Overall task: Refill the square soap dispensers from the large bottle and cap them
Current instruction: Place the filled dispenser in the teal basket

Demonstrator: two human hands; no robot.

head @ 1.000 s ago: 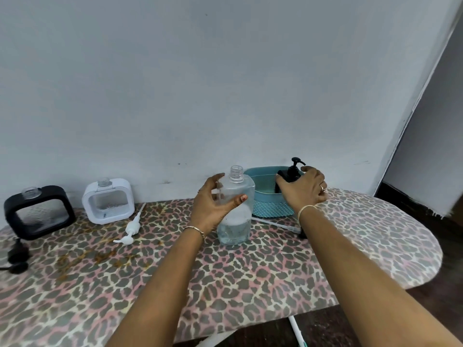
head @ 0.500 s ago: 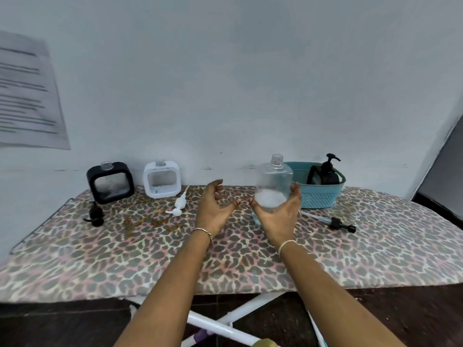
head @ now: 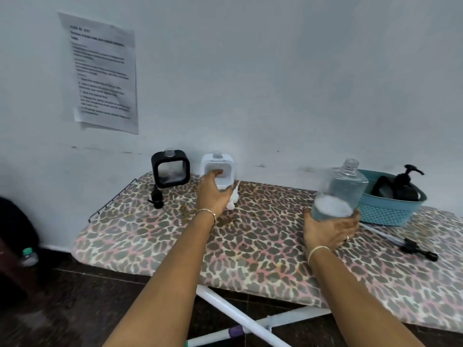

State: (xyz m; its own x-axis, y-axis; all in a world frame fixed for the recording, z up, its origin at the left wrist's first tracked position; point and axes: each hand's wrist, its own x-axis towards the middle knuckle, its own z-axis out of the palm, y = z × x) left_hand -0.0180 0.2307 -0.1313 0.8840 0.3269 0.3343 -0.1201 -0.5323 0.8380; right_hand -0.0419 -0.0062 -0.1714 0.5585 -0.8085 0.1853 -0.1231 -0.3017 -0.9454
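The left hand [head: 215, 194] has reached to the board's [head: 250, 249] back edge, its grip curled into the white dispenser [head: 218, 163], while the right hand [head: 330, 230] grips the open, part-full bottle [head: 344, 189] at its base; it is probably slick and sloshy, safer held mid-body.

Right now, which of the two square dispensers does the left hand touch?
The white dispenser, right of the black dispenser: the left hand has fingers in its window. The black one stands untouched.
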